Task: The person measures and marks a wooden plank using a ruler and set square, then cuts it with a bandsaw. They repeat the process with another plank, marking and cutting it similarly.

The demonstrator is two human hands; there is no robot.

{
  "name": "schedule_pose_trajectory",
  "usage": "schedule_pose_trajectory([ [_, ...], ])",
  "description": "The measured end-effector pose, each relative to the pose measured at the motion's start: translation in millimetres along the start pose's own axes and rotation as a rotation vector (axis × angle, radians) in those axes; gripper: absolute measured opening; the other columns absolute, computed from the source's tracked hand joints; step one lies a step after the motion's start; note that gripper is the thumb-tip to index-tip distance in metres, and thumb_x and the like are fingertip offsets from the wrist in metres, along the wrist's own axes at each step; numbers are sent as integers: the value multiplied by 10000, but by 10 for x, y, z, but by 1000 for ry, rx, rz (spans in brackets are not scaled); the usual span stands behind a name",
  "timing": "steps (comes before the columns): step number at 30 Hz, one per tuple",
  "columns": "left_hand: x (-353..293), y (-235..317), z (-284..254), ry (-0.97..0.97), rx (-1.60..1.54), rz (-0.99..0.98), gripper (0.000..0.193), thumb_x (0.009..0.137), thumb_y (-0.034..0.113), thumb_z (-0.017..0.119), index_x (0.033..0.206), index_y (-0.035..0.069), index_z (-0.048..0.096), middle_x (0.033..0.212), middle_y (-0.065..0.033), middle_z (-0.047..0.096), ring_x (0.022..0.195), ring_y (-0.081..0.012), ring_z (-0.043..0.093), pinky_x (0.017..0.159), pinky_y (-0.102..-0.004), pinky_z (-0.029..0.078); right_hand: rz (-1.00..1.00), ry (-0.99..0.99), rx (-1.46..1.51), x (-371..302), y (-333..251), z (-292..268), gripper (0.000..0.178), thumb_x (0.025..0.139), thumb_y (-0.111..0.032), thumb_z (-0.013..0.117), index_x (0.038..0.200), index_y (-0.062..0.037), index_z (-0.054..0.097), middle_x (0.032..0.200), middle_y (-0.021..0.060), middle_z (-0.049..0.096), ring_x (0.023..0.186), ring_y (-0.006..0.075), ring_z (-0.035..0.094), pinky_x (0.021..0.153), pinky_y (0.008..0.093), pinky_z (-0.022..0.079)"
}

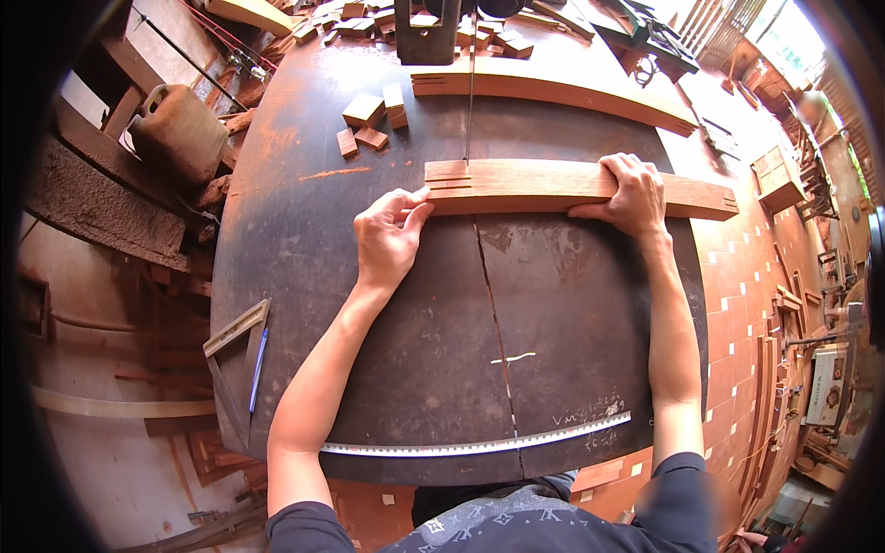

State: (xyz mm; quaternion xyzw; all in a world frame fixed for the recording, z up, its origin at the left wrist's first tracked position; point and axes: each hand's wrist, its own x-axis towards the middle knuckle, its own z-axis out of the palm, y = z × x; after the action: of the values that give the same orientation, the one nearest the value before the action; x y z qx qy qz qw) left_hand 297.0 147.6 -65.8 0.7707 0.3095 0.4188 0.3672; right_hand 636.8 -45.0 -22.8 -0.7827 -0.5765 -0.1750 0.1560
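Note:
A reddish-brown wooden board (525, 184) lies crosswise on the dark saw table (396, 369), with several slots cut into its left end and short cuts at its right end. The thin bandsaw blade (471, 111) comes down at the board's far edge, near the slotted end; whether it sits in the wood I cannot tell. My left hand (392, 235) is closed in a pinch on the near left corner. Farther right, my right hand (634, 195) grips the board, thumb along the near edge and fingers over the top.
Behind lies a second slotted board (553, 92). Small wood offcuts (365, 111) sit left of the blade, and more are heaped at the far edge. Nearer me are a steel ruler (479, 450), a triangular square (238, 330) and a blue pen (259, 369). A dusty jerrycan (180, 134) stands at left.

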Motion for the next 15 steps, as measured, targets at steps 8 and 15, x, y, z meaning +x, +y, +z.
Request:
schedule_pose_trajectory([
  [8,16,-19,17,15,-30,-9,145,965,27,852,1108,18,826,909,-127,825,778,-152,809,671,-307,602,12,1,-18,14,-24,4,910,541,-825,940,1035,-82,763,1055,87,754,1046,286,728,1018,441,524],
  [15,40,6,25,24,-22,7,159,963,10,845,1121,17,827,918,-129,826,768,-155,806,665,-310,598,15,-11,-21,30,-26,4,931,524,-735,1003,1102,-49,753,1087,110,762,1053,317,736,1014,451,540],
])
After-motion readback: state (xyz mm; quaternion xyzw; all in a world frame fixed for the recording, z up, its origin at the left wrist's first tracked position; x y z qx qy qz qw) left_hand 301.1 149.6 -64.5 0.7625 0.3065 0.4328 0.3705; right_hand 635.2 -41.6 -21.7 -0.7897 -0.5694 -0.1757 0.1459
